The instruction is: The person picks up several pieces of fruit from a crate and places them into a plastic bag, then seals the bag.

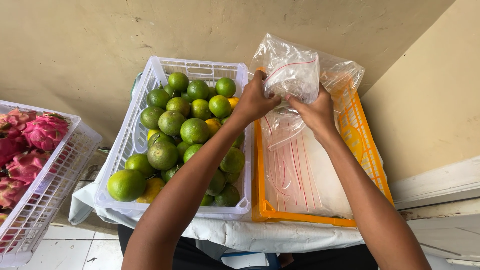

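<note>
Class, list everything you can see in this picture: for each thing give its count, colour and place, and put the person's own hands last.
Bag: one, clear with a red strip, held up over the orange crate.
Bag stack: several, clear with red strips, lying in the orange crate.
Orange crate: one, on the right of the table.
Citrus: many, mostly green, a few yellow, in the middle crate.
Middle crate: one, white, centre of the table.
Dragon fruit: several, pink, in the left crate.
Left crate: one, white, far left.
Cloth: one, white, under the crates.
Left hand: gripping the bag.
Right hand: gripping the bag.
</note>
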